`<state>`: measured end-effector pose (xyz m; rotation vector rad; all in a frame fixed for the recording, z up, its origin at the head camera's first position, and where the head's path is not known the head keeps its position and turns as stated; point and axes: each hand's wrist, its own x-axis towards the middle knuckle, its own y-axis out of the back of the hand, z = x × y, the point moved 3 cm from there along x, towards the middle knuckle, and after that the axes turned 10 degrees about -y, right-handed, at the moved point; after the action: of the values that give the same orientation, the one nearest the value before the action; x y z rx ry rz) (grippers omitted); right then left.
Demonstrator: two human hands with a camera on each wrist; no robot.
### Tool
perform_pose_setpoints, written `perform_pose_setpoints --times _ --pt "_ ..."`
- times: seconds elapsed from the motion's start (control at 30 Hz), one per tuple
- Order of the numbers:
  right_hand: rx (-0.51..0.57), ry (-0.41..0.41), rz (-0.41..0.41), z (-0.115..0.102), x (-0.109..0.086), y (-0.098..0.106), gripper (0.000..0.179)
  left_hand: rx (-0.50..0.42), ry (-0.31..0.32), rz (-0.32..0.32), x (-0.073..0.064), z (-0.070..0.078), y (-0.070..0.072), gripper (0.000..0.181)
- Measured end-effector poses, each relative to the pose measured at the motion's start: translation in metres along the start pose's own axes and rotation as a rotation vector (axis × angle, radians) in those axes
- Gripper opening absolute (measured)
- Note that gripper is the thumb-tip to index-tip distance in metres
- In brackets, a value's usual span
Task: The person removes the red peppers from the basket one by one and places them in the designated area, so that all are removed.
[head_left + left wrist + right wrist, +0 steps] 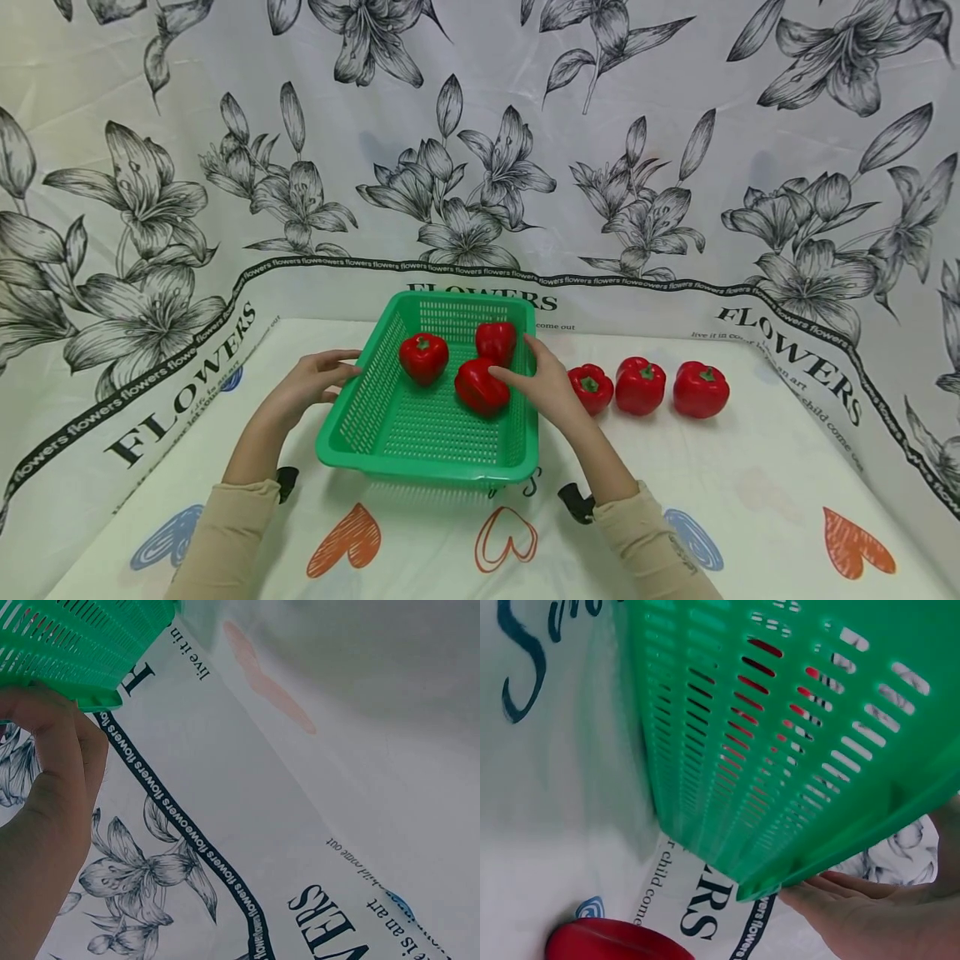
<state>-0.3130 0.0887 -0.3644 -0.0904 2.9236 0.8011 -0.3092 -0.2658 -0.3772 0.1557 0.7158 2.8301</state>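
A green plastic basket (420, 468) with slotted sides is held between both hands, raised a little off the cloth and tilted. Inside it lie three red bell peppers: one at the left (423, 359), one at the back right (495, 342), and one on its side (480, 390). My left hand (307, 383) grips the left rim, its fingers bent at the edge in the left wrist view. On the opposite side my right hand (546, 385) holds the right rim, thumb reaching over the inside and fingers outside. The thumb tip overlaps the tipped pepper; whether it touches cannot be told.
Three more red bell peppers stand in a row on the cloth right of the basket: a near one (592, 392), a middle one (640, 386) and a far one (701, 389). A flower-printed curtain (420, 100) rises behind. The table cloth (420, 575) carries printed hearts.
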Motion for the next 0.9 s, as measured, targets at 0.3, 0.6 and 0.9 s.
perform_pose_setpoints --times 0.3,0.6,0.9 --pt "0.004 0.015 0.014 -0.002 0.001 -0.007 0.089 0.006 0.0 0.001 0.0 0.0 0.0 0.059" --pt "0.022 0.052 -0.013 -0.012 0.0 -0.012 0.088 0.022 0.009 0.0 0.001 0.0 0.0 0.062" --pt "0.007 0.078 -0.023 -0.019 0.004 -0.02 0.087 0.025 0.013 -0.002 0.001 0.0 -0.001 0.063"
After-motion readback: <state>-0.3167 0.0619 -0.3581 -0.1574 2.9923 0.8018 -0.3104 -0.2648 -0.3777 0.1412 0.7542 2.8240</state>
